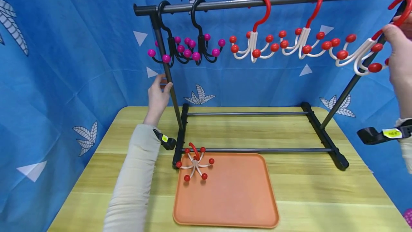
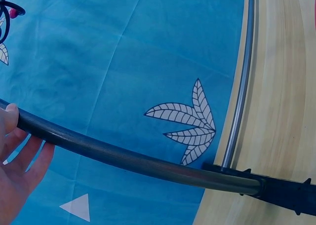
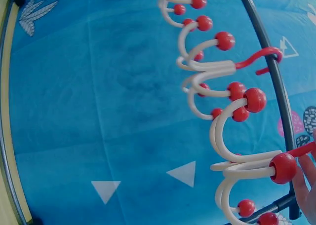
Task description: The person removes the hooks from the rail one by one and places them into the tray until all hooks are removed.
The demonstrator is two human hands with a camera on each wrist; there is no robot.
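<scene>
My left hand (image 1: 158,94) grips the left post (image 2: 123,158) of a dark metal rack, thumb on one side and fingers on the other. At the far right, my right hand (image 1: 398,46) pinches the red hook (image 1: 406,8) of a white multi-arm hanger (image 3: 252,171) with red ball tips. That hanger is tilted beside the rail's right end; whether its hook bears on the rail I cannot tell. Two like hangers (image 1: 253,44) hang further left on the rail (image 1: 225,5). Two black hangers (image 1: 201,46) with magenta balls hang near its left end.
An orange tray (image 1: 235,192) lies on the wooden table (image 1: 322,196), at the rack's front. One red-and-white hanger (image 1: 195,163) lies at the tray's upper left. The rack's black feet (image 1: 325,135) and low crossbars (image 1: 244,150) stand behind it, before a blue curtain (image 1: 80,63).
</scene>
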